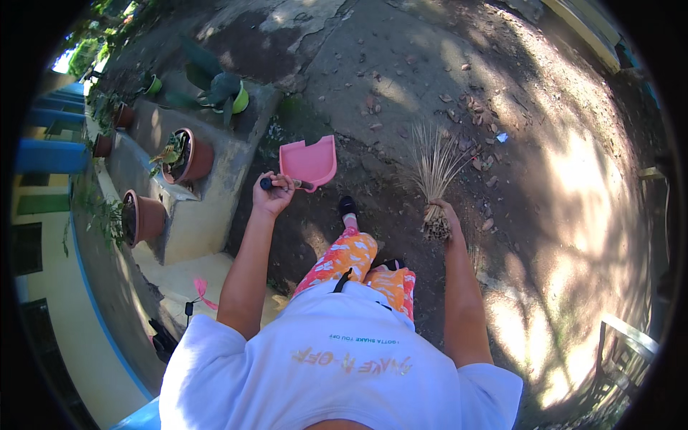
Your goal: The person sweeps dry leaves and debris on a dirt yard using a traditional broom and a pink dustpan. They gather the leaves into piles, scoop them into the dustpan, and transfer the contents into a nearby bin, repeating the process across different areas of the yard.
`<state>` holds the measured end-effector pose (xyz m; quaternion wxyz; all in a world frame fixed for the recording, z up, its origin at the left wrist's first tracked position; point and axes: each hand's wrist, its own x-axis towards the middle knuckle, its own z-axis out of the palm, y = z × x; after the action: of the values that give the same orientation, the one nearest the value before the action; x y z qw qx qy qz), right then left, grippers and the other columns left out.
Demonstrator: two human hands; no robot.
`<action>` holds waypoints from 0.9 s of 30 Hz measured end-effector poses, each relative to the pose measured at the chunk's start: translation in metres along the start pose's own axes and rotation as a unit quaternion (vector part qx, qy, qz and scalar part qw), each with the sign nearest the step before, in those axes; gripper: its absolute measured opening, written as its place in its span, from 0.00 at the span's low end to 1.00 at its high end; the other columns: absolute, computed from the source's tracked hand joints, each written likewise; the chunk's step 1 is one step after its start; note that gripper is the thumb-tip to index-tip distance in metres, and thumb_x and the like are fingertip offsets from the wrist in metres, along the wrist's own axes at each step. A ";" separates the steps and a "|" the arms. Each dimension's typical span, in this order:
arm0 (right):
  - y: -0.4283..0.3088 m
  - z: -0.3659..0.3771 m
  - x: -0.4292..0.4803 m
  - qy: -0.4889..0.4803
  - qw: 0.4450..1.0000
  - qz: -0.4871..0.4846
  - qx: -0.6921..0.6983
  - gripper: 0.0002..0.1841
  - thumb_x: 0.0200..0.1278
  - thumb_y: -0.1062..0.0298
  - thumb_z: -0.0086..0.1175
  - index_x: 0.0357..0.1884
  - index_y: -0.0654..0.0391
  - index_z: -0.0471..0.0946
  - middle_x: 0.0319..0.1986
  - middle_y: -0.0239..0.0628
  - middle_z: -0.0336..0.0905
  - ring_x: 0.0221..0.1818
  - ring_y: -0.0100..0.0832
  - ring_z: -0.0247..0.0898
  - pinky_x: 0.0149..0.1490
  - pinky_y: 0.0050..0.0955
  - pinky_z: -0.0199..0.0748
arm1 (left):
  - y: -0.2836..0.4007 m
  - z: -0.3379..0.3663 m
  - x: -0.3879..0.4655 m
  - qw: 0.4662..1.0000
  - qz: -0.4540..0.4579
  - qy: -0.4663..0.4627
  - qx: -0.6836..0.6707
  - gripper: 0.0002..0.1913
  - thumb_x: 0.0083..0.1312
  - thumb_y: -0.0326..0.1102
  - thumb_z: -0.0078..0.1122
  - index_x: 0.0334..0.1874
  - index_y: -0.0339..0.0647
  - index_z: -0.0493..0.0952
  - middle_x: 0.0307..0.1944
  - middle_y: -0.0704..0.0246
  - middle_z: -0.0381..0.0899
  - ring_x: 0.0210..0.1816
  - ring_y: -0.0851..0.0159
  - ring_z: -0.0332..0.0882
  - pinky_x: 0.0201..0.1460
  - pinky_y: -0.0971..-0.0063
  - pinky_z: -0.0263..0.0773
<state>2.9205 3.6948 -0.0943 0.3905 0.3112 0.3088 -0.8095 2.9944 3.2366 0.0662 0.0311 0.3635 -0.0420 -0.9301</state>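
My left hand (274, 194) grips the dark handle of a pink plastic dustpan (309, 159), whose pan points away from me. A notch shows in the pan's far edge, and nothing can be seen lying in it. In my right hand (447, 213) is a stick broom (432, 169), a bundle of thin pale bristles held near its thick bound end. Its bristles fan out away from me over the dirt ground. Dry leaves (482, 114) and a small whitish scrap (502, 137) lie beyond the broom to the right.
Concrete steps (196, 226) rise on the left, bearing terracotta pots (144, 219) and a light green pot (241, 98) with a broad-leaved plant. A blue-trimmed building wall (70, 322) stands farther left. At the lower right is a slatted pale structure (626, 344).
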 end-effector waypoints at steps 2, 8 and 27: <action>0.038 0.036 0.009 0.011 0.997 0.022 -0.080 0.07 0.59 0.68 0.50 0.31 0.61 0.70 0.19 0.37 0.74 0.20 0.32 0.76 0.25 0.32 0.77 | 0.014 0.007 0.015 1.000 -0.003 0.012 0.001 0.10 0.57 0.30 0.51 0.19 0.37 0.68 0.17 0.69 0.68 0.18 0.69 0.67 0.46 0.69 0.72; 0.091 0.117 0.050 -0.113 0.980 0.141 0.082 0.07 0.59 0.68 0.50 0.31 0.61 0.70 0.17 0.35 0.71 0.17 0.29 0.70 0.25 0.29 0.74 | 0.063 0.044 0.063 1.000 -0.021 0.019 0.003 0.09 0.57 0.29 0.50 0.20 0.37 0.67 0.17 0.69 0.70 0.19 0.69 0.68 0.46 0.69 0.72; 0.031 0.231 0.168 -0.151 0.950 0.186 0.199 0.10 0.59 0.67 0.51 0.35 0.64 0.66 0.24 0.40 0.71 0.23 0.31 0.71 0.30 0.28 0.78 | 0.175 0.081 0.135 0.999 -0.047 0.000 -0.012 0.07 0.57 0.28 0.52 0.23 0.36 0.67 0.18 0.72 0.68 0.19 0.71 0.68 0.47 0.70 0.71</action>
<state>2.8011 3.4342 -0.0849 0.5060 0.3086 0.0157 -0.8053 2.8447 3.0551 0.0520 -0.0079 0.3651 -0.0135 -0.9308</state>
